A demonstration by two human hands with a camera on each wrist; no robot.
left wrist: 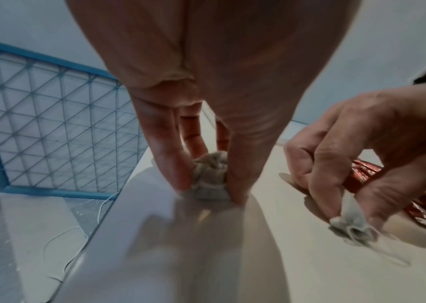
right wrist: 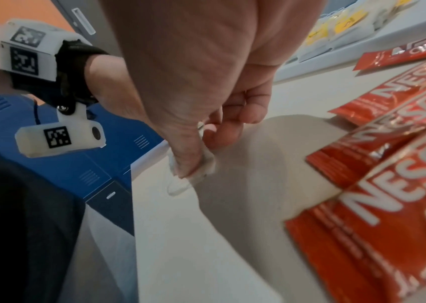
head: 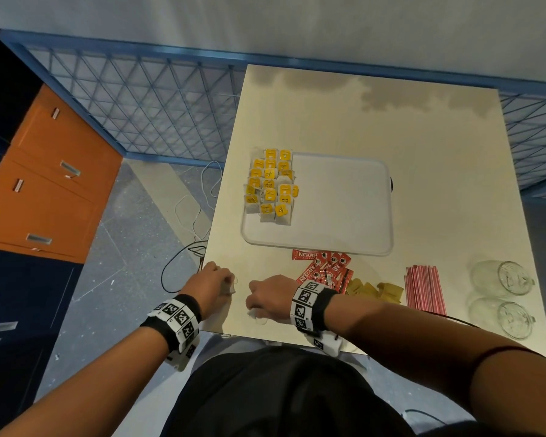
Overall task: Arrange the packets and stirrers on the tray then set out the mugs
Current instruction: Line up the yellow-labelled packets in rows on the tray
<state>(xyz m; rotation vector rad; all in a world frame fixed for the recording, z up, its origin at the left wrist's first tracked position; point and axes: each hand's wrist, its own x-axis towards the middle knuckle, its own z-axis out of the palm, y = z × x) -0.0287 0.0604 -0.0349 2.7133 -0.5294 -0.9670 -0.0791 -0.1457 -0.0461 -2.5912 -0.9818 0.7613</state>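
Pinching one crumpled grey-white tea bag each, left hand (left wrist: pixel 206 147) and right hand (left wrist: pixel 357 164) sit at the tray's (head: pixel 316 244) 7 o'clock.

Colours around the white tray (head: pixel 344 244)

Yellow-tagged tea bags (head: pixel 270 184) on it; beside it red Nescafé sachets (head: pixel 323 268), pink-striped stirrers (head: pixel 424 287), clear glass mugs (head: pixel 501 296).

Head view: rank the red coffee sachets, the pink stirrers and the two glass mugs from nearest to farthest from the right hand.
From the right hand, which pinches a tea bag near the table's front edge:
1. Red coffee sachets, just right of the hand's wrist, in front of the tray.
2. Pink stirrers, farther right, past the yellow packets.
3. Glass mugs, farthest, at the table's right edge.
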